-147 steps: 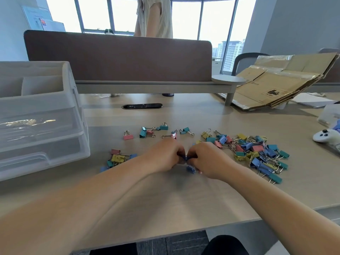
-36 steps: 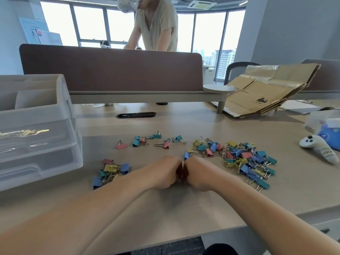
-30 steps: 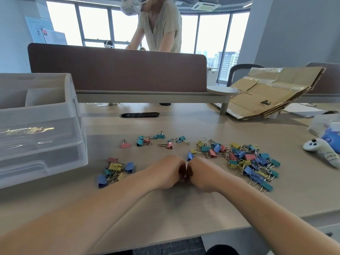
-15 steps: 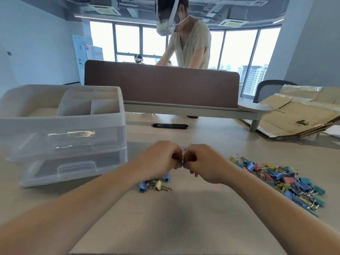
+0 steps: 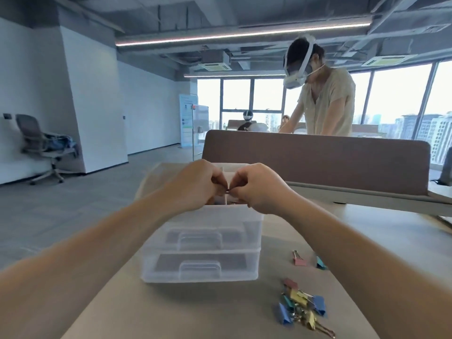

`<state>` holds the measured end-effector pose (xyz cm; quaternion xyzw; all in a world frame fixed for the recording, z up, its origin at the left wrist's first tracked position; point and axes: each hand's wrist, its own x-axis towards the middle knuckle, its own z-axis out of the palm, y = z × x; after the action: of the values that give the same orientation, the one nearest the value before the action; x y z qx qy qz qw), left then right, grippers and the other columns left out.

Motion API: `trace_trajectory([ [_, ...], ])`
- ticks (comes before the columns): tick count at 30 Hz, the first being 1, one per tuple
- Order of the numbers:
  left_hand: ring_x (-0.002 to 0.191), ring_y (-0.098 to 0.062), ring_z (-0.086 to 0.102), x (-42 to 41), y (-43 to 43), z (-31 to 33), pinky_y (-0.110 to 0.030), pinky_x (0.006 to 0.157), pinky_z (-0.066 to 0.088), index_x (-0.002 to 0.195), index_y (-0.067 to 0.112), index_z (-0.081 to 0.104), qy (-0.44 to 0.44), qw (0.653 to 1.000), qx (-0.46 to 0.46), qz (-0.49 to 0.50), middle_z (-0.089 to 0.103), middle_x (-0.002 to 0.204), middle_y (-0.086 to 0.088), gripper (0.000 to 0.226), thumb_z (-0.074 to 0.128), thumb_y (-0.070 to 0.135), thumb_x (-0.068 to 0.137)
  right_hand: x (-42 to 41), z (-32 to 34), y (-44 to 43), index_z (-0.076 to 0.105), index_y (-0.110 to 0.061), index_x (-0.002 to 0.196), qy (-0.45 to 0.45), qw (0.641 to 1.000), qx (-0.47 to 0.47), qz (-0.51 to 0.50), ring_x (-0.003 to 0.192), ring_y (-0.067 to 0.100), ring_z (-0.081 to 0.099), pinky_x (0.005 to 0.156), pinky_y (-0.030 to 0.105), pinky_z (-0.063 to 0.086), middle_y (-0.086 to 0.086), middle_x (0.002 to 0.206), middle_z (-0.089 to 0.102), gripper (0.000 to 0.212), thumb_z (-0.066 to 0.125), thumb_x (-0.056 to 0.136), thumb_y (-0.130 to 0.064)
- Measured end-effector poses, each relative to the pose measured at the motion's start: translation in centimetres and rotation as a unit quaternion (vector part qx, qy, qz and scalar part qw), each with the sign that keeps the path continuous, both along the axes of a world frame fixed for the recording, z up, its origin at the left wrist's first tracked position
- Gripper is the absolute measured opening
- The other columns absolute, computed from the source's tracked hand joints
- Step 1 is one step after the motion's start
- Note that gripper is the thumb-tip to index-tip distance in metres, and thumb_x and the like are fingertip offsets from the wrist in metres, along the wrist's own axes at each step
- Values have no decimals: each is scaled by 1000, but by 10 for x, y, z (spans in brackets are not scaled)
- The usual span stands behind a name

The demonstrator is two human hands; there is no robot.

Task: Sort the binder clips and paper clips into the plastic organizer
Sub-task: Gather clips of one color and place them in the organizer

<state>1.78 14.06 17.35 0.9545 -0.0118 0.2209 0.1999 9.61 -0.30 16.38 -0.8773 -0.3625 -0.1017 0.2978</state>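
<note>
The clear plastic organizer (image 5: pixel 203 250) stands on the desk in front of me, with two drawers and open top compartments. My left hand (image 5: pixel 195 184) and my right hand (image 5: pixel 256 187) are held together over the top compartments, fingertips pinching a small clip (image 5: pixel 228 190) between them; it is mostly hidden. A small heap of coloured binder clips (image 5: pixel 300 307) lies on the desk to the right of the organizer. Beyond the heap lie a pink clip (image 5: pixel 298 259) and a teal clip (image 5: pixel 320 264).
A brown desk divider (image 5: pixel 318 162) runs behind the organizer. A person wearing a headset (image 5: pixel 325 104) leans over the far side. An office chair (image 5: pixel 41 145) stands by the left wall. The desk's left edge (image 5: pixel 102 289) drops to grey floor.
My view has swung left and both hands have lifted from the desk to above the organizer's top, still pinched together. The large clip pile has left the view on the right.
</note>
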Motion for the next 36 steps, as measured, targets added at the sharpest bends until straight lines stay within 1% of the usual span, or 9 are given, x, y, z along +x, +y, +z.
trace_trajectory([
  [5, 55, -2, 60, 10, 44, -1, -30, 68, 54, 78, 36, 70, -1, 996, 8, 84, 67, 58, 17, 13, 60, 31, 86, 21, -7, 45, 63, -29, 66, -30, 999, -43, -14, 69, 16, 58, 63, 31, 52, -5, 73, 63, 27, 65, 88, -14],
  [9, 55, 1, 54, 7, 42, -3, -23, 59, 43, 84, 29, 69, -9, 998, 12, 62, 64, 62, 13, 14, 58, 24, 90, 26, -10, 52, 77, -29, 89, -71, 993, -88, -22, 75, 20, 64, 76, 34, 57, -11, 68, 59, 22, 60, 92, -15],
  [14, 49, 1, 51, -9, 22, -11, -4, 53, 37, 88, 24, 71, -13, 999, 36, 16, 61, 61, 9, 13, 59, 27, 92, 19, -17, 32, 75, -23, 98, -64, 998, -24, 0, 69, 6, 55, 60, 21, 44, -7, 86, 66, 18, 59, 92, -16],
  [18, 59, -6, 57, -17, -13, -32, -16, 56, 41, 81, 21, 66, 7, 998, -8, -63, 61, 67, 3, 17, 58, 28, 93, 4, -33, -16, 72, -26, 91, -52, 998, 32, -23, 74, 3, 56, 64, 19, 41, -17, 79, 63, 15, 59, 93, -20],
  [24, 88, -12, 57, -4, -75, -103, -28, 77, 47, 103, 21, 66, 159, 973, 93, -138, 64, 98, 8, 23, 58, 40, 93, -9, -88, -108, 65, -29, 94, 32, 992, -86, -86, 78, 5, 60, 66, 17, 44, -14, 88, 63, 8, 58, 96, -33],
  [27, 91, -10, 55, 8, -95, -133, -25, 74, 44, 119, 22, 60, 243, 951, 96, -165, 58, 104, 12, 39, 67, 39, 85, -11, -110, -140, 60, -29, 122, 114, 964, -216, -108, 92, 5, 57, 74, 19, 40, -12, 105, 62, 36, 63, 90, -47],
  [31, 121, -22, 51, 26, -114, -166, -33, 95, 45, 141, 29, 39, 270, 939, 143, -156, 47, 133, 2, 84, 77, 54, 70, -18, -133, -158, 32, -33, 149, 172, 923, -333, -85, 127, 15, 45, 97, 30, 35, -9, 146, 43, 84, 70, 79, -59],
  [34, 127, -25, 46, 42, -117, -173, -39, 102, 43, 151, 28, 20, 298, 931, 144, -154, 35, 139, 0, 108, 80, 56, 66, -16, -147, -152, 28, -36, 150, 149, 925, -339, -86, 124, 21, 46, 100, 36, 41, -2, 139, 44, 96, 73, 70, -65],
  [36, 121, -25, 50, 54, -118, -175, -40, 102, 43, 145, 30, 31, 313, 925, 134, -167, 39, 130, 0, 99, 82, 54, 63, -12, -152, -146, 34, -37, 147, 138, 925, -343, -90, 115, 22, 49, 94, 36, 45, -1, 127, 47, 93, 74, 68, -65],
])
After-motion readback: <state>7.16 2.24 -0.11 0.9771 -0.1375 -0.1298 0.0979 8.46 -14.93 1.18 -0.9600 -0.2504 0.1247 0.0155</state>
